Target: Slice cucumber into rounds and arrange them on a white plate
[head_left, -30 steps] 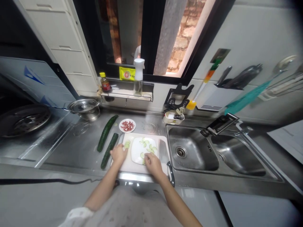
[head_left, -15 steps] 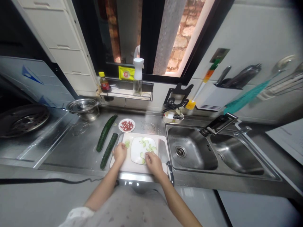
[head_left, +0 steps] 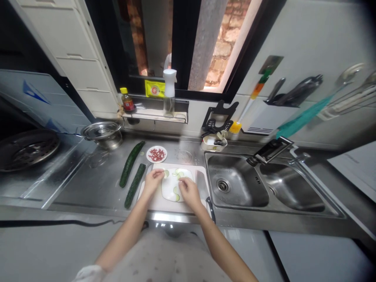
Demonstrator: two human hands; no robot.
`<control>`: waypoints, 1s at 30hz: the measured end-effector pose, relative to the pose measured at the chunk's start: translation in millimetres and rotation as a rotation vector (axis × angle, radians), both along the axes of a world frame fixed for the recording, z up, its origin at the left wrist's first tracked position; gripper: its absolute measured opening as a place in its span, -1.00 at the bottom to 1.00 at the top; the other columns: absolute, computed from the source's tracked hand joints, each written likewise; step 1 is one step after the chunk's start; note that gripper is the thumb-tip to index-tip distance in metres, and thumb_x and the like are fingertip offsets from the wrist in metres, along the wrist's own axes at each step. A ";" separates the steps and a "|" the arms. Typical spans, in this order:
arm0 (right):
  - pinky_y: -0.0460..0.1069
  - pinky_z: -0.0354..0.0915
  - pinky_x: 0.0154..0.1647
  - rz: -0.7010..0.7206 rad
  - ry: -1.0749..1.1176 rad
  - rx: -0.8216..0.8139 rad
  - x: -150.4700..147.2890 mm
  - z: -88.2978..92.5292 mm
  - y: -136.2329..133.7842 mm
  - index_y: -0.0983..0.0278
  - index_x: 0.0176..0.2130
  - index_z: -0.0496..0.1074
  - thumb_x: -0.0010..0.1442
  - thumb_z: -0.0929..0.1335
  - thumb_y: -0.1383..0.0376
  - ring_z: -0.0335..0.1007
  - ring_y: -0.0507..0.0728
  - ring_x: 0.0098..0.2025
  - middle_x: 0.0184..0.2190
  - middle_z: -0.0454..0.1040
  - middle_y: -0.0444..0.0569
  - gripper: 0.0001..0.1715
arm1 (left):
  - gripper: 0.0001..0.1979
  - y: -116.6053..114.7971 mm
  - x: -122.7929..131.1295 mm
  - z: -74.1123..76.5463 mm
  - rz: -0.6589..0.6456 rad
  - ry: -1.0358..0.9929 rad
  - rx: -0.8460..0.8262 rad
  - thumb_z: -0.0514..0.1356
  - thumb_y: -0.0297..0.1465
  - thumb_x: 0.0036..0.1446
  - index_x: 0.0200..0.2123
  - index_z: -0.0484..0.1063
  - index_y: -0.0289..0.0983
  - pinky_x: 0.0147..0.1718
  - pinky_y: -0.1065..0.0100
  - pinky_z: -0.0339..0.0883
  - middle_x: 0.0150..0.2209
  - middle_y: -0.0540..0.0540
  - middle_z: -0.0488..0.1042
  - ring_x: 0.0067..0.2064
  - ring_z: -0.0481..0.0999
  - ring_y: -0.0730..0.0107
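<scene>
My left hand (head_left: 153, 182) is closed in a pinch on a pale green cucumber slice (head_left: 166, 173) over the upper left of a white square plate (head_left: 168, 191). Above the plate's right side my right hand (head_left: 189, 192) has thumb and fingers pinched together; what is between them, if anything, is too small to make out. Thin cucumber slices (head_left: 176, 194) lie curved on the plate, with more near its top, partly hidden by my right fingers. The plate rests on a light cutting board (head_left: 155, 206). A knife (head_left: 201, 183) lies along the board's right side.
Two cucumbers (head_left: 131, 164) lie left of the board. Behind it stands a small white dish (head_left: 148, 155) of chopped red pieces. A lidded steel pot (head_left: 110, 141) is at the back left. The double sink (head_left: 239, 188) lies to the right, below a black faucet (head_left: 266, 152).
My left hand has moved right from the board's left side to the plate, bringing a cucumber slice. My right hand has shifted slightly up, away from the lower slices.
</scene>
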State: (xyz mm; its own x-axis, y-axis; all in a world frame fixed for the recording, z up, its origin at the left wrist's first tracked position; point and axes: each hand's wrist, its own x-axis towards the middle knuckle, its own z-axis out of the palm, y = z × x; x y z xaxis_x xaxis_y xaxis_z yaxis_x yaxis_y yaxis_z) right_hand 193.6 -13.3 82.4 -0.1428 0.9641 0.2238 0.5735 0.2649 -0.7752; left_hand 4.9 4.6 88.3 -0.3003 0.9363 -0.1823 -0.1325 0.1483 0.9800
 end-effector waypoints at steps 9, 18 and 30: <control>0.00 0.31 -0.19 -0.056 0.287 -0.010 -13.9 44.2 5.1 0.24 -0.16 0.48 0.16 0.30 0.21 0.40 0.11 -0.27 -0.25 0.53 -0.01 -0.72 | -0.70 -16.4 12.7 50.2 -0.114 -0.007 0.109 0.37 -0.29 -0.17 -0.33 0.52 -0.32 -0.22 0.35 0.34 -0.33 -0.10 0.55 -0.28 0.51 0.36; 0.00 0.30 -0.15 0.037 0.397 -0.082 -21.8 56.2 8.2 0.23 -0.26 0.47 0.14 0.32 0.21 0.43 0.11 -0.22 -0.29 0.54 -0.06 -0.81 | -0.76 -22.5 15.7 53.0 -0.189 0.044 0.164 0.34 -0.32 -0.10 -0.33 0.52 -0.31 -0.19 0.35 0.33 -0.32 -0.08 0.54 -0.25 0.49 0.36; -0.08 0.29 -0.40 0.046 0.489 -0.175 -21.3 60.2 9.0 0.24 -0.45 0.40 0.08 0.30 0.21 0.36 0.06 -0.39 -0.50 0.44 -0.12 -0.84 | -0.70 -32.2 17.5 57.7 -0.148 0.104 0.095 0.28 -0.19 -0.02 -0.31 0.51 -0.31 -0.41 0.44 0.22 -0.50 -0.04 0.48 -0.44 0.40 0.44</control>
State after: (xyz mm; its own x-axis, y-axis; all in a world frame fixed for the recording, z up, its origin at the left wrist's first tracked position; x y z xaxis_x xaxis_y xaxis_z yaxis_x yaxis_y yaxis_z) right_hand 172.4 -4.4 142.6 -0.1046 0.9883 0.1106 0.1238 0.1233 -0.9846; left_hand 22.4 -27.6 146.0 -0.1706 0.9831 -0.0663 -0.0131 0.0650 0.9978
